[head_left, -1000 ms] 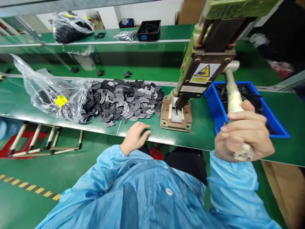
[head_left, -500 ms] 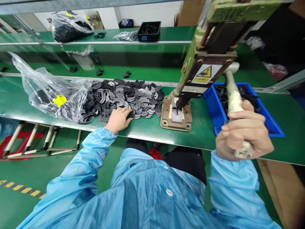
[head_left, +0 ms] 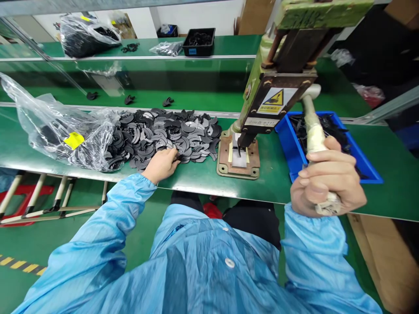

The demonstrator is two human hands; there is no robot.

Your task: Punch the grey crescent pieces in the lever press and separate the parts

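My right hand point(head_left: 330, 183) is wrapped round the taped, cream-coloured lever handle point(head_left: 314, 131) of a green hand press point(head_left: 253, 91). Under the press ram, a pale metal fixture point(head_left: 239, 159) sits on the brown base plate point(head_left: 223, 152); whether a part lies in it I cannot tell. At the front edge of a heap of dark, crescent-shaped parts point(head_left: 163, 131), my left hand point(head_left: 161, 165) is closed, thumb and forefinger pinching what looks like one dark crescent-shaped part, mostly hidden by the fingers.
A clear plastic bag point(head_left: 65, 131) with a yellow label spills into the heap's left side. Right of the press stands a blue bin point(head_left: 363, 157) of black parts. Single black parts point(head_left: 130, 99) lie behind the rail. The rear shelf holds a black tray point(head_left: 199, 46) and a filled bag point(head_left: 87, 37).
The view has shifted slightly, moving everything a little left. My left hand stays at the heap's front edge, and my right hand keeps its grip on the lever handle.
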